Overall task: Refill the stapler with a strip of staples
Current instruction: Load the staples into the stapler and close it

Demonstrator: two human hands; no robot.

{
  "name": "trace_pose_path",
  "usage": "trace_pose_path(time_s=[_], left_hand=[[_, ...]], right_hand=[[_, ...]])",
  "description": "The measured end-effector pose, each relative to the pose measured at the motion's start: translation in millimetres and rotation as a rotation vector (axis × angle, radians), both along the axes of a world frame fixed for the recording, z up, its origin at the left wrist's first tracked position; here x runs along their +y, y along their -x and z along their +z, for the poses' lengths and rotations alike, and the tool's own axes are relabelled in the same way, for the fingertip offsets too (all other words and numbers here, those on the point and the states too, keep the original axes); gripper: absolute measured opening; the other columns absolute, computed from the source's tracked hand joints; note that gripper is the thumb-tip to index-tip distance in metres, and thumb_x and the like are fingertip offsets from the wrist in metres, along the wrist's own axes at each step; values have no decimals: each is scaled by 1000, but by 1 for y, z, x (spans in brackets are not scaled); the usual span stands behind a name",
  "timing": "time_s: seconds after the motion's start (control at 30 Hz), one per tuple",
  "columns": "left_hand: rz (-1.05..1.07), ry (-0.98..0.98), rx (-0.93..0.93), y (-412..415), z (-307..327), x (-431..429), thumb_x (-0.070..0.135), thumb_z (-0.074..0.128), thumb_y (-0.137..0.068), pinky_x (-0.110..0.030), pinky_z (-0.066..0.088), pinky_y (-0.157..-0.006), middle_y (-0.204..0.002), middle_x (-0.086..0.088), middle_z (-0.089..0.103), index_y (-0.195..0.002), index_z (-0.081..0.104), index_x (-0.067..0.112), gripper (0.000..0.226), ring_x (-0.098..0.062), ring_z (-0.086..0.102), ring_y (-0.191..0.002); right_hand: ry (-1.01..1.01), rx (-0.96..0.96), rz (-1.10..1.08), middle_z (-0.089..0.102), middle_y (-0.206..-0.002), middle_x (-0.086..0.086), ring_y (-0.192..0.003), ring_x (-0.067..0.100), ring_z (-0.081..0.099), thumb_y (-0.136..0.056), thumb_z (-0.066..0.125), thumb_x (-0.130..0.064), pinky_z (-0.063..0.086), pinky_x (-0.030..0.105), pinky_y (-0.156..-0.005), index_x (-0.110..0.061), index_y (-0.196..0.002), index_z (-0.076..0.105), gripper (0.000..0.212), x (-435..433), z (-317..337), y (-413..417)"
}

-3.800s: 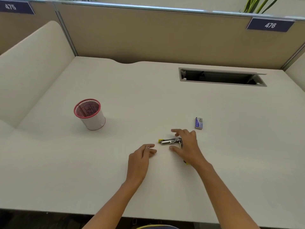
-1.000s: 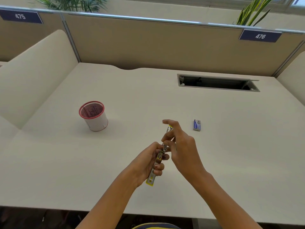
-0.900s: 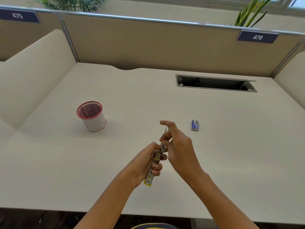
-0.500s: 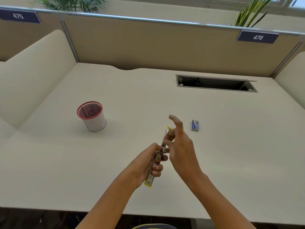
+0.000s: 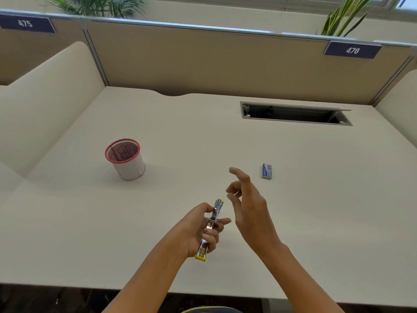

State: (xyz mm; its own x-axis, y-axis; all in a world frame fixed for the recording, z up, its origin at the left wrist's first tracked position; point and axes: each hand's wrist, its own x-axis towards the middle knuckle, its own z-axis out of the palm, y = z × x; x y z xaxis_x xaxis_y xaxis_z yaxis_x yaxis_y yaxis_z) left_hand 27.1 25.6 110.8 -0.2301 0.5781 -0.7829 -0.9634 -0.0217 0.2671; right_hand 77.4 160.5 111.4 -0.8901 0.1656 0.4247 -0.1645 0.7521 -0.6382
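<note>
Since half a second ago the right hand (image 5: 248, 206) is pulling away from the stapler (image 5: 211, 227), its fingers now spread and empty, hanging clear of the metal toward two o'clock, where before they were pinching at the stapler's far end. Compared with the earliest picture, the stapler is no longer lying on the table (image 5: 316, 222); the left hand (image 5: 198, 229) is clamping it around the middle and holding it above the near part of the table, silver body pointing toward twelve o'clock and the yellow tail toward six. Whether its magazine is standing open is too small to tell. The staple box (image 5: 267, 171) is sitting in the same spot, at about two o'clock from the hands and well apart from them, looking closed. The red-rimmed mesh cup (image 5: 125, 159) is resting at ten o'clock, not moved. As for progress, the task seems to be in its early part: the stapler is picked up and being readied, but no strip of staples is showing in either hand, so fetching one from the box, loading it and closing up are probably all remaining.
</note>
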Motion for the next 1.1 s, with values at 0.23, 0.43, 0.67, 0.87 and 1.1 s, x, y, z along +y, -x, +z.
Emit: trace_pose_path(time_s=[0.23, 0.43, 0.67, 0.87, 1.1], left_hand=[[45, 10, -91, 0, -10, -1, 27, 39, -90, -11, 26, -27, -57, -2, 42, -101, 59, -7, 41, -8, 31, -29], [59, 15, -102, -2, -12, -1, 22, 36, -88, -11, 26, -28, -61, -2, 41, -101, 59, -8, 40, -8, 31, -29], [21, 43, -24, -7, -9, 2, 16, 35, -89, -11, 25, -28, -54, 0, 42, -103, 59, -4, 34, -7, 28, -29], [-23, 153, 127, -11, -8, 4, 28, 41, -99, -12, 20, -26, -49, 4, 41, -97, 62, 4, 32, -3, 24, -28], [-37, 250, 283, -15, -4, 0, 37, 44, -98, -13, 19, -26, -44, 7, 38, -84, 62, 9, 37, -2, 22, -28]], right_hand=[[30, -46, -21, 58, -87, -2, -80, 8, 55, -91, 59, 3, 38, 1, -75, -28, -131, 39, 55, 0, -12, -3], [66, -85, -23, 58, -84, -5, -78, 8, 55, -93, 59, -4, 42, 9, -72, -29, -129, 40, 47, 1, -17, -9], [113, -96, -63, 60, -82, -3, -73, 6, 57, -92, 58, 0, 41, 6, -68, -18, -126, 48, 40, 1, -17, -13], [172, -92, -101, 62, -82, -3, -75, 8, 58, -91, 58, 0, 46, 14, -69, -18, -124, 50, 38, 1, -20, -16], [204, -78, -114, 63, -82, -5, -78, 12, 60, -92, 58, -1, 49, 22, -70, -20, -122, 51, 36, 0, -20, -18]])
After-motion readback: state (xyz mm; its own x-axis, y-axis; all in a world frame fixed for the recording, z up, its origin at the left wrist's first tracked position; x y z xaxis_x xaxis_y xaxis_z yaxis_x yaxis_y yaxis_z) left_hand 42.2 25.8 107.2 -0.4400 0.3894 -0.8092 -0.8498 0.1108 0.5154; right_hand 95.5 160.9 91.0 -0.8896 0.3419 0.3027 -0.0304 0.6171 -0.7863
